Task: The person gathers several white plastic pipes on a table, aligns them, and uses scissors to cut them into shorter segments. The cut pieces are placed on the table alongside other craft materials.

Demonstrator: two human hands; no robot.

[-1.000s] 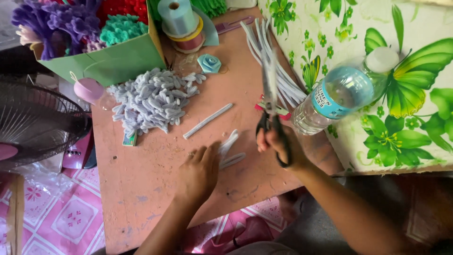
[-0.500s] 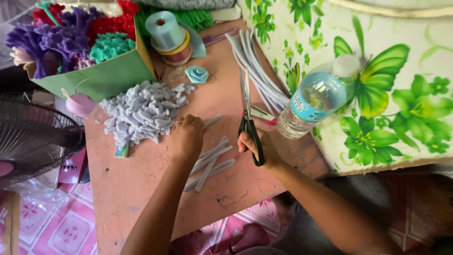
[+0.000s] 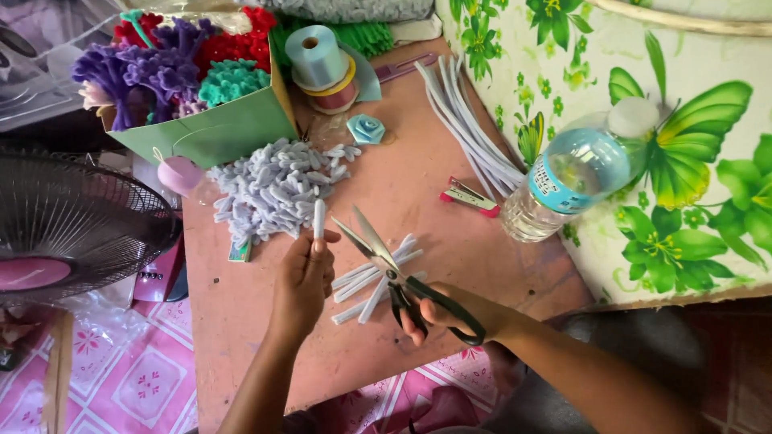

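Pink tabletop (image 3: 418,193), crowded rear edge

The cut pieces (image 3: 273,189) lie behind the left hand (image 3: 304,277); the bottle (image 3: 575,173) lies right (stapler (image 3: 469,197) beside it).

Soft, even daylight fills the scene, bright enough that colours read clearly. Shadows are faint and short under the scissors (image 3: 402,269) and hands. A mild sheen sits on the bottle (image 3: 575,173). The table (image 3: 418,177) centre is sharp; the fan (image 3: 76,217) and frame edges look slightly soft and stretched.
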